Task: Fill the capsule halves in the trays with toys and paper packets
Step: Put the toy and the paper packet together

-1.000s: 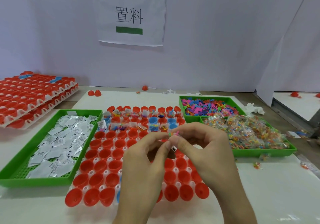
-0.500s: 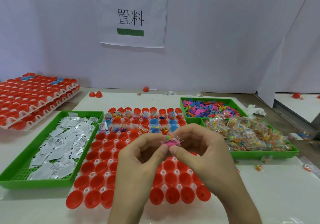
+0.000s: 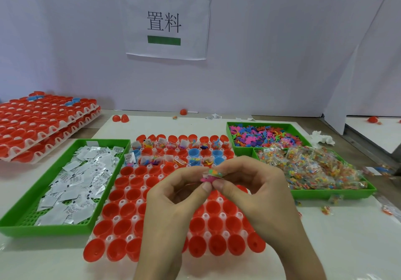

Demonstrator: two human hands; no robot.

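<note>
**Clerk:** Entry one, the piece in hand. Location?

**Checker:** Small toy packet (image 3: 212,175), pink with green and orange flecks under clear wrap. It is held above the capsule tray (image 3: 206,215), just in front of the filled far rows (image 3: 173,160).

**Clerk:** Hands?

**Checker:** Left hand (image 3: 173,195) and right hand (image 3: 256,188) are both curled, thumb and forefinger tips pinching the packet from either side. Its long axis runs left to right between them.

**Clerk:** Destination?

**Checker:** Empty red capsule halves (image 3: 134,194), open side up, lying below the packet and toward the person. The nearest bare ones in view sit down and to the left, so the left hand is probably the nearer carrier (the cups directly beneath are hidden by the hands).

**Clerk:** Condition of the piece?

**Checker:** Crumpled, light and slightly glossy. Whether a paper slip is folded in with it cannot be made out.

**Clerk:** Stock?

**Checker:** Paper packets (image 3: 82,177) are in the green tray (image 3: 43,229) on the left. Loose toys (image 3: 264,132) and bagged toys (image 3: 314,167) are on the right.
</note>
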